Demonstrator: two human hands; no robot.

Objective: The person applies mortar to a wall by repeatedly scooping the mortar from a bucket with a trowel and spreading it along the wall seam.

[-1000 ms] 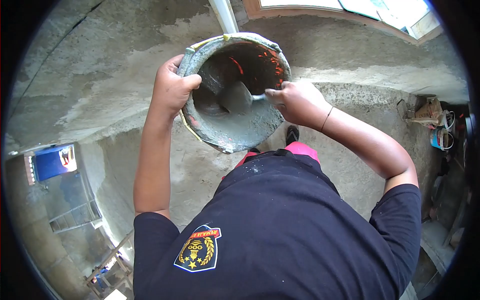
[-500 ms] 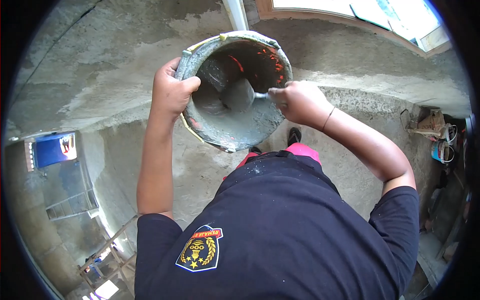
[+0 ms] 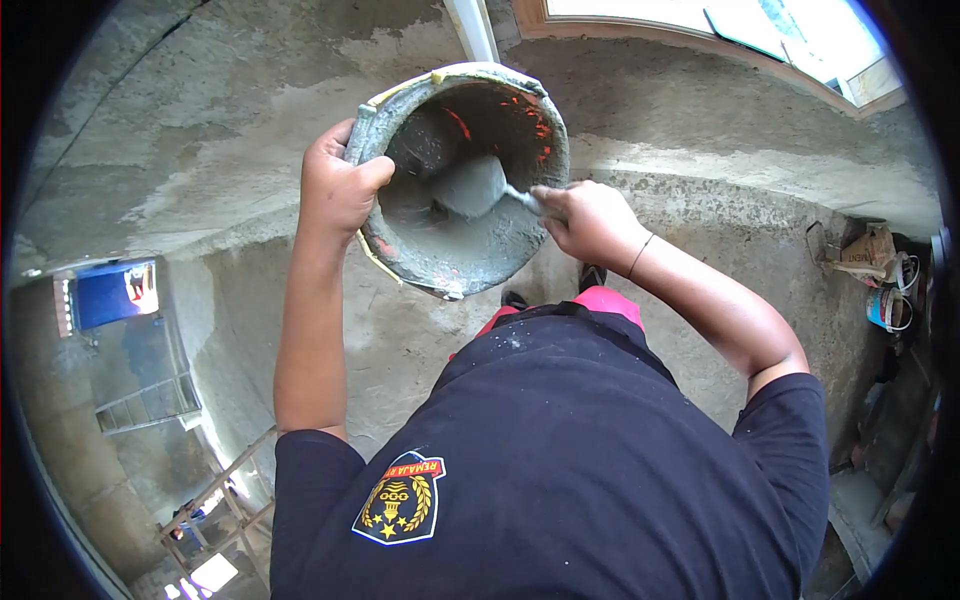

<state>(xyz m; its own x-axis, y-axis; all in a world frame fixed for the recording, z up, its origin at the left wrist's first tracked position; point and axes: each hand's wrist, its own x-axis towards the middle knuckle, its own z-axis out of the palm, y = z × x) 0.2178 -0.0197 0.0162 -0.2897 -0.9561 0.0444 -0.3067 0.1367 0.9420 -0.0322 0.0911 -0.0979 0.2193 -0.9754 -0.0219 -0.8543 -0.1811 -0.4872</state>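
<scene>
A round bucket (image 3: pixel 470 262), crusted with grey cement and showing orange streaks inside, is held up tilted with its mouth facing me. My left hand (image 3: pixel 342 183) grips its left rim, thumb over the edge. My right hand (image 3: pixel 590 222) is closed around the handle of a trowel (image 3: pixel 470 188) at the bucket's right side. The trowel's blade is inside the bucket, coated in wet grey mortar. Much of the handle is hidden by my fingers.
Rough plastered wall (image 3: pixel 680 110) rises in front, with a wooden-framed opening (image 3: pixel 700 45) at the top right. A cement bag (image 3: pixel 868 250) and a small bucket (image 3: pixel 888 308) stand at the far right. Wooden poles (image 3: pixel 225 485) are at the lower left.
The trowel blade has turned and shifted inside the bucket, showing more of its flat face. My right hand has moved slightly down, and the bucket slightly left since half a second ago.
</scene>
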